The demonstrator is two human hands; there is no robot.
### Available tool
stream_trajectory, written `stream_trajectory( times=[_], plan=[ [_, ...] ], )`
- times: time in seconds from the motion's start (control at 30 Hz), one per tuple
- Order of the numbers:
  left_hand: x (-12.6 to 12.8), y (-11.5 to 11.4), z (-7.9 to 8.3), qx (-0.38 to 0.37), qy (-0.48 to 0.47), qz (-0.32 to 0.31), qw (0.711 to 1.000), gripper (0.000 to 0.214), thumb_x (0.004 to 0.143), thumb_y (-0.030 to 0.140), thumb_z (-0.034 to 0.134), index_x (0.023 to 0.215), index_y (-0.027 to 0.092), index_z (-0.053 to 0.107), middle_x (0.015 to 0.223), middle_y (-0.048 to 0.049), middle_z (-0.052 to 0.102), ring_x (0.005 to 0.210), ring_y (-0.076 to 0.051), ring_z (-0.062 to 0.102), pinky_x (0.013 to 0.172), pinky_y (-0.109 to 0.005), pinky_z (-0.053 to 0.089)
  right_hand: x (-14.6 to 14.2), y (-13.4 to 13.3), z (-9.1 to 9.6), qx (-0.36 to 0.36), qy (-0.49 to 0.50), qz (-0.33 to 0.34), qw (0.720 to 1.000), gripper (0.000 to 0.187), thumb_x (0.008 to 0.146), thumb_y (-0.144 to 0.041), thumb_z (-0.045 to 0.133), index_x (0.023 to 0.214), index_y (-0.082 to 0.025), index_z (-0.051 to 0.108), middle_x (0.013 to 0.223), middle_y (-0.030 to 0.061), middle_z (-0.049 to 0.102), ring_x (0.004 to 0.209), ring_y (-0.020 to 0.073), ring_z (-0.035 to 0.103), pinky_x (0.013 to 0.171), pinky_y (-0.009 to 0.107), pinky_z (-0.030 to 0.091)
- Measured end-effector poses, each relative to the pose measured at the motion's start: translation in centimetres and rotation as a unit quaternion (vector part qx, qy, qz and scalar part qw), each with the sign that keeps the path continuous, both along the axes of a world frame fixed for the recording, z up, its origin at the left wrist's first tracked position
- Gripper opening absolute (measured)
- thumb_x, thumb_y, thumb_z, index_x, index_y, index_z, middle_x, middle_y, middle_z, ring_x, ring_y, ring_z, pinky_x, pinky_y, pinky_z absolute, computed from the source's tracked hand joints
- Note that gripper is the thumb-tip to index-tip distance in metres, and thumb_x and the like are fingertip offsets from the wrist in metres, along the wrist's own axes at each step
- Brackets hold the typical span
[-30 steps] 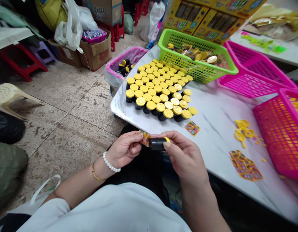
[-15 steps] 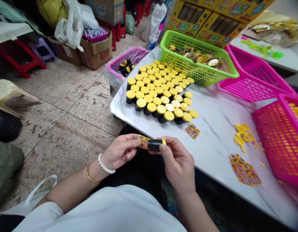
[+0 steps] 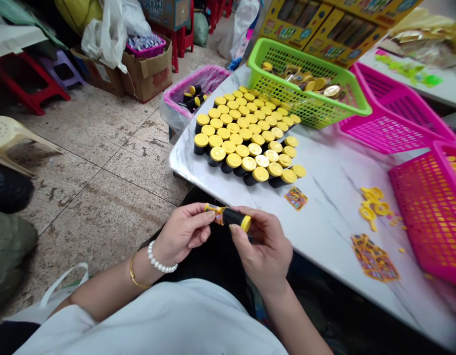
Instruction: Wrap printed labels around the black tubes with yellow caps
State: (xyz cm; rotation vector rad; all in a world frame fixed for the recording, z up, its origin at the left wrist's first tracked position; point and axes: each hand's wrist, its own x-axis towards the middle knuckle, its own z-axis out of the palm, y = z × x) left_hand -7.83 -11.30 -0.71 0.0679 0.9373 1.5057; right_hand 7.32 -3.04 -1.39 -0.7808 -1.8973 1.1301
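Note:
Over my lap, my right hand (image 3: 268,246) grips a small black tube with a yellow cap (image 3: 233,218) between thumb and fingers, the cap pointing right. At the tube's other end, my left hand (image 3: 185,231) pinches a yellow-orange printed label (image 3: 218,215). The label meets the black body; whether it is wrapped around it I cannot tell. On the table just beyond stand rows of yellow-capped black tubes (image 3: 246,133), some in front leaning. A single printed label (image 3: 296,197) lies flat near them, and a pile of similar labels (image 3: 373,259) is farther right.
A green basket (image 3: 309,108) of wrapped yellow pieces stands behind the tubes, before stacked yellow boxes (image 3: 316,29). Pink baskets (image 3: 423,207) line the right side, near loose yellow rings (image 3: 371,204). A plastic-lined pink bin (image 3: 172,103) with black tubes sits left of the table edge (image 3: 179,172).
The tube has tilted, its capped end now lower and turned more toward me. My right hand has shifted slightly left, and the label end has moved a little left and up.

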Motion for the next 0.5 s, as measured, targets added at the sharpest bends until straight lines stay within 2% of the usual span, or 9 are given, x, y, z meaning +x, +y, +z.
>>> stream_trajectory(
  times=[0.1,0.2,0.33,0.4,0.5],
  plan=[
    [-0.5,-0.9,-0.1,-0.02,0.021,0.012,1.0,0.033,0.07,0.035,0.086,0.09,0.011,0.074,0.051,0.0023,0.06,0.033,-0.001,0.036,0.031,-0.012,0.019,0.3,0.6,0.7,-0.062,0.046,0.013,0.997,0.023,0.086,-0.022,0.075,0.107,-0.025,0.067,0.105,0.004,0.077,0.092,0.0173,0.075,0.078,0.027,0.062],
    [-1.2,-1.3,-0.2,-0.038,0.034,0.045,0.998,0.034,0.066,0.031,0.088,0.09,0.01,0.075,0.07,-0.003,0.07,0.038,-0.001,0.044,0.031,-0.012,0.024,0.8,1.0,1.4,-0.108,0.055,0.019,0.992,0.018,0.085,-0.025,0.077,0.102,-0.025,0.07,0.101,0.0034,0.079,0.084,0.0154,0.074,0.068,0.022,0.06],
    [-1.6,-1.3,-0.5,0.004,0.08,0.068,0.994,0.039,0.067,0.031,0.089,0.098,0.012,0.075,0.093,-0.0083,0.074,0.063,-0.009,0.063,0.042,-0.014,0.046,0.8,0.7,1.7,-0.132,0.061,0.032,0.989,0.018,0.085,-0.03,0.078,0.101,-0.025,0.071,0.1,0.0046,0.079,0.08,0.0165,0.074,0.061,0.023,0.058],
    [-1.4,-1.2,-0.8,0.047,0.1,0.035,0.993,0.048,0.064,0.027,0.092,0.106,0.015,0.073,0.1,-0.0081,0.074,0.076,-0.014,0.068,0.056,-0.02,0.057,0.7,0.5,1.5,-0.127,0.06,0.039,0.989,0.018,0.087,-0.029,0.076,0.104,-0.026,0.071,0.102,0.0046,0.079,0.082,0.0168,0.074,0.066,0.025,0.059],
    [-1.0,-0.8,-1.1,0.092,0.111,-0.04,0.989,0.048,0.063,0.021,0.092,0.106,0.015,0.072,0.09,-0.0048,0.074,0.075,-0.014,0.069,0.067,-0.026,0.06,0.5,0.5,1.4,-0.096,0.041,0.068,0.992,0.021,0.089,-0.025,0.074,0.109,-0.027,0.07,0.102,0.0044,0.077,0.086,0.0176,0.073,0.076,0.029,0.061]
  ],
)
